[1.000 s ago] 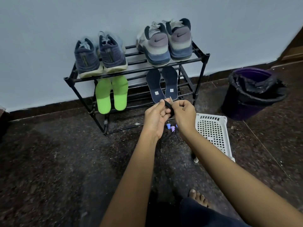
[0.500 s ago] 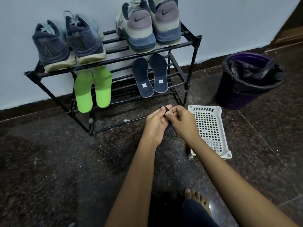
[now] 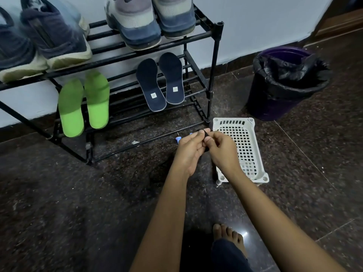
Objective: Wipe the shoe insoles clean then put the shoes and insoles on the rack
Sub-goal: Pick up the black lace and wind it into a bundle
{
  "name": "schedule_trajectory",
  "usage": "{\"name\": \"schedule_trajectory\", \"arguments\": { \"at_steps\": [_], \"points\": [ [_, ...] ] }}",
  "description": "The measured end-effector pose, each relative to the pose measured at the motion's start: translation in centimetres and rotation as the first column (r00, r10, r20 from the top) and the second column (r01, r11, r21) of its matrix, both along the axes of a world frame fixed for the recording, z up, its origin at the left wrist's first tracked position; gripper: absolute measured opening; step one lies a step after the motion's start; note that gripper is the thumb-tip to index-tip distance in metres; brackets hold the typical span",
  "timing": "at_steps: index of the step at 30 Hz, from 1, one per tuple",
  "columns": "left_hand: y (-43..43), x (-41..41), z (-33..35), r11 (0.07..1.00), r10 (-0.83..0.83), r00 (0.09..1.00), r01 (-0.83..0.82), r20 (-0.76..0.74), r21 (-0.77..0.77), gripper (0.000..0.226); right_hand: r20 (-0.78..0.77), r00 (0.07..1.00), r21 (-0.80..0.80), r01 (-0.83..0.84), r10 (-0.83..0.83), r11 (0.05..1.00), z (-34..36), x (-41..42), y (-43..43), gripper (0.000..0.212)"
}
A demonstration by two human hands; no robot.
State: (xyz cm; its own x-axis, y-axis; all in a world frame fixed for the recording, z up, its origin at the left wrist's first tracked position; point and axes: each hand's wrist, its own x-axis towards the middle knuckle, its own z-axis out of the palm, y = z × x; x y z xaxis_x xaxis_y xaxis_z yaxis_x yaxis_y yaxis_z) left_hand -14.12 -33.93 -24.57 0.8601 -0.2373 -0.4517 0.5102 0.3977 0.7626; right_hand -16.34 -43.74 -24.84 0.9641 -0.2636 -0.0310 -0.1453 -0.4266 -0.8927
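Dark speckled floor (image 3: 68, 203) is meeting a pale wall (image 3: 255, 26), and the black rack (image 3: 216, 55) is standing against it. Navy shoes (image 3: 55, 36) are sitting on the top shelf at left, with grey-and-blue shoes (image 3: 141, 26) beside them at right. Green insoles (image 3: 97, 99) are leaning on the middle shelf under the navy pair. Navy insoles (image 3: 150, 83) are leaning side by side under the grey pair. We're holding both hands low by the rack's right end. Left hand (image 3: 189, 150) and right hand (image 3: 222, 150) are both pinching one small black piece (image 3: 206, 133) at the fingertips. We can't tell what it is. White perforated basket (image 3: 232, 121) is lying on the floor just beside our right hand. Bin with black liner (image 3: 284, 91) is standing further right. Our bare foot (image 3: 229, 234) is showing at bottom.
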Motion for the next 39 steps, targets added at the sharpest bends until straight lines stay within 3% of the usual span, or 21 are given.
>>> {"name": "schedule_trajectory", "arguments": {
  "at_steps": [5,11,14,18,20,22,25,29,34,39],
  "points": [
    [0.1,0.8,-1.4,0.997,-0.081,0.994,0.080,-0.073,-0.021,0.020,-0.204,0.972,0.448,-0.014,0.118,0.894,-1.3,0.4,-1.8,0.022],
    [-1.0,1.2,-3.3,0.998,-0.060,0.988,0.062,-0.142,0.009,0.017,-0.281,0.951,0.664,0.092,0.133,0.742,-3.1,0.7,-3.0,0.025],
    [-2.8,1.1,-4.2,0.996,0.013,0.984,0.003,-0.177,0.090,0.019,-0.195,0.979,0.565,0.064,0.058,0.822,-4.9,0.7,-4.0,0.009],
    [-4.7,1.2,-5.6,0.982,0.071,0.978,-0.034,-0.196,0.188,0.024,-0.069,0.998,0.211,0.005,0.010,0.977,-6.2,0.5,-5.0,0.008],
    [-5.5,1.2,-5.9,0.977,0.086,0.977,-0.045,-0.197,0.207,0.026,-0.016,1.000,0.061,-0.001,0.002,0.998,-6.9,0.7,-5.2,0.004],
    [-5.9,1.3,-6.0,0.977,0.051,0.982,-0.012,-0.182,0.212,0.028,-0.005,1.000,-0.028,0.025,-0.026,0.999,-8.0,1.1,-5.7,0.015],
    [-6.2,1.5,-6.0,0.968,-0.022,0.988,0.059,-0.153,0.243,0.029,-0.036,0.995,-0.024,0.097,-0.098,0.995,-9.4,2.3,-6.3,0.031],
    [-5.8,2.1,-6.5,0.963,-0.003,0.993,0.033,-0.116,0.266,0.020,-0.070,0.995,-0.039,0.068,-0.070,0.997,-10.0,4.9,-6.2,0.038],
    [-4.2,2.9,-6.3,0.960,0.008,0.997,0.013,-0.073,0.279,0.032,-0.292,0.918,0.057,0.297,-0.269,0.953,-12.9,9.2,-8.8,0.044],
    [-2.7,2.6,-8.1,0.956,0.078,0.987,-0.035,-0.138,0.290,0.029,-0.390,0.844,-0.080,0.367,-0.368,0.927,-14.5,12.3,-9.6,0.045]
  ]
}}
